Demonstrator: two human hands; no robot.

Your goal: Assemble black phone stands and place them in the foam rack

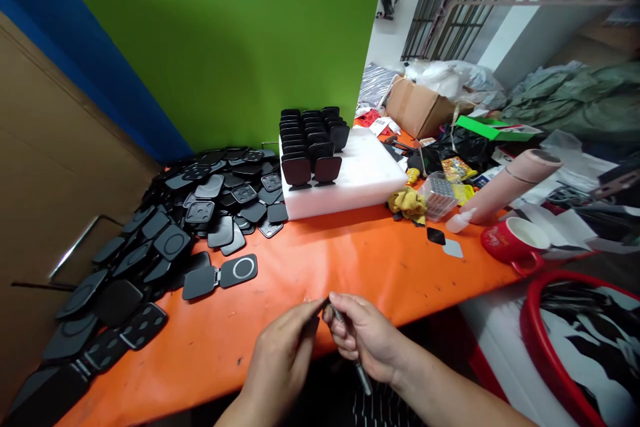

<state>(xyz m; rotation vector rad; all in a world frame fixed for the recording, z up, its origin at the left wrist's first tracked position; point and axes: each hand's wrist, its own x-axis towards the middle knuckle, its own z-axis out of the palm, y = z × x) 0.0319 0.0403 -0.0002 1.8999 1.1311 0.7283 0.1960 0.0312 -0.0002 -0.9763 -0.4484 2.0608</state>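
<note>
Near the table's front edge my left hand [283, 343] is closed on a dark flat piece [324, 305], mostly hidden behind the fingers. My right hand [369, 333] grips a slim metal pen-like tool [363, 377], its lower end sticking out below the fist; its tip end meets the dark piece between my fingers. Whether it is a knife or another tool cannot be made out. Left of the hands lies an unfolded black hinged pad [200, 282] with a pale ring on one half. A large pile of similar black square pads [173, 242] spreads across the left side.
A white foam block [345, 203] carries rows of upright black pads [299, 172]. To the right are a yellow cloth [407, 203], a clear box [439, 197], a small bottle [460, 220], a pink flask [517, 183] and a red mug [505, 250]. A red-rimmed bin [537, 340] stands beside the table.
</note>
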